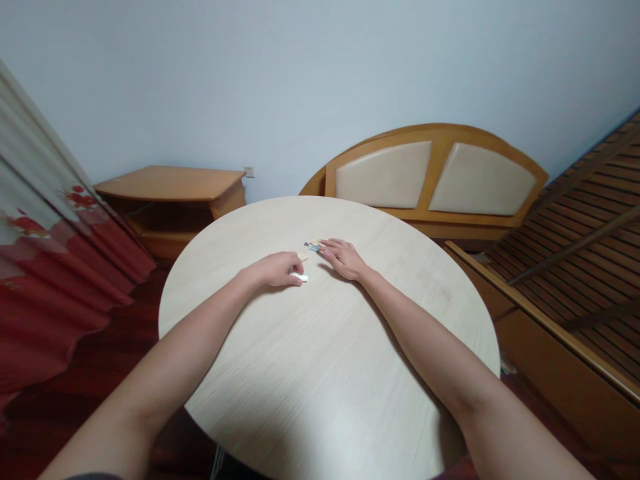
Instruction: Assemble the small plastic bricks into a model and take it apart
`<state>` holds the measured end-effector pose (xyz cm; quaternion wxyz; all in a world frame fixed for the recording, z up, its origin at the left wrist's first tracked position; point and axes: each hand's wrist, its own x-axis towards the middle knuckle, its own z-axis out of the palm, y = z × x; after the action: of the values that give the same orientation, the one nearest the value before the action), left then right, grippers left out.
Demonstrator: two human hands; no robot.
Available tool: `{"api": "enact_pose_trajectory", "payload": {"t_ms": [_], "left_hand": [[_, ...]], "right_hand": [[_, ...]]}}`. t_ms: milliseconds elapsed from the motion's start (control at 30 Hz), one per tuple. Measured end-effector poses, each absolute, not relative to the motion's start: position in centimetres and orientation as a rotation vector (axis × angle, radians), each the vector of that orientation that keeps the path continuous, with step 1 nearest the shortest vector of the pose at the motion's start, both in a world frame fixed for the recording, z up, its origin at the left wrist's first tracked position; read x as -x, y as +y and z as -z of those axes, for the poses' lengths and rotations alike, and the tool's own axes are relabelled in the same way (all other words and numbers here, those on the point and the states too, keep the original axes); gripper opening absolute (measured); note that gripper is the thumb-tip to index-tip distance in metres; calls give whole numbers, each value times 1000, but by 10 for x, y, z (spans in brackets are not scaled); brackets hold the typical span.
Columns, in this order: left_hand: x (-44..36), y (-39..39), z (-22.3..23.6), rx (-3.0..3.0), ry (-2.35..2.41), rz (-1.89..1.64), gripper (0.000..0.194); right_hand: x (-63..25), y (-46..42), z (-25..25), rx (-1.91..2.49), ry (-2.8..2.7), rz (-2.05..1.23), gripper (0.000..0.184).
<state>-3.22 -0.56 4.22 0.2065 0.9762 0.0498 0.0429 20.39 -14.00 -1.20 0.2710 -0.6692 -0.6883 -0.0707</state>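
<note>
You are keeping your left hand (271,271) curled over a white strip (300,277), grip unclear, and your right hand (345,259) open beside a blue-and-tan piece (313,246) on the surface (320,380).

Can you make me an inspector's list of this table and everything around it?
surface: round pale wood-grain table
things by the hands: small white strip, small tan piece, small blue-and-cream piece
clutter: nothing seen
hands: left hand curled, fingertips at the white strip; right hand spread, fingertips at the blue-and-cream piece
cables: thin pale wire below the table edge
surroundings: red-and-cream curtain, wooden cabinet, padded headboard, slatted bed base
</note>
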Motion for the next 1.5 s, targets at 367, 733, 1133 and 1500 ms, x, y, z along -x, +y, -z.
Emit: {"api": "enact_pose_trajectory", "payload": {"t_ms": [367, 733, 1133, 1500], "left_hand": [[33, -1, -41, -2712, 85, -82, 15], [32, -14, -45, -2715, 99, -163, 18], [32, -9, -43, -2707, 18, -135, 6], [21, -24, -34, -2705, 383, -588, 31]], "right_hand": [[-204, -146, 5, 1960, -1674, 165, 52], [-228, -151, 16, 2147, -1186, 188, 18], [-244, -153, 25, 2215, -1111, 242, 15], [-164, -158, 1, 1468, -1727, 244, 23]]}}
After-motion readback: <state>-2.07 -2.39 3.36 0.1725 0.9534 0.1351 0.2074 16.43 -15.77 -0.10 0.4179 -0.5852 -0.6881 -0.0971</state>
